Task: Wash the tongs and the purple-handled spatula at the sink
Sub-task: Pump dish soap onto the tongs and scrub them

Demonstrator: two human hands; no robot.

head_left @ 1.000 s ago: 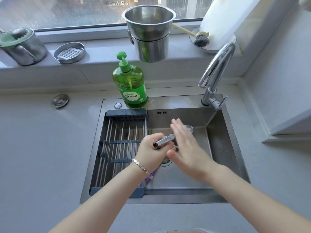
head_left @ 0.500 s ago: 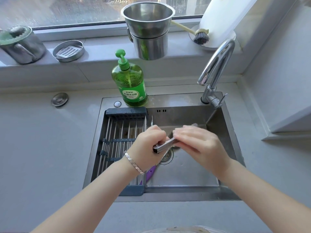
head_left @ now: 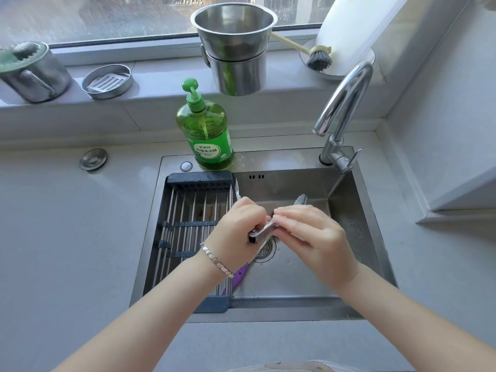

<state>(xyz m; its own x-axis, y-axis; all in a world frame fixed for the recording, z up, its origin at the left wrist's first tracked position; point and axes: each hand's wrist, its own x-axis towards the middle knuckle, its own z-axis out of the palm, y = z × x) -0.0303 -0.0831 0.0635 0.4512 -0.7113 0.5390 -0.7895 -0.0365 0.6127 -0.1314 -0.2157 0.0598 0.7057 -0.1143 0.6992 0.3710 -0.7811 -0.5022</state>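
Light: bright daylight from the window (head_left: pixel 134 20) along the frame's top
Glare: sheen on the faucet (head_left: pixel 346 98)
Edges: wide-angle bowing — straight lines curve

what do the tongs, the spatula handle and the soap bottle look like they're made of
The tongs look like metal, likely stainless steel: silvery, brushed sheen with bright glints. The spatula handle is probably plastic or silicone: smooth, solid purple, but too little shows to tell which. The soap bottle looks like glossy see-through plastic: the green liquid shows inside.
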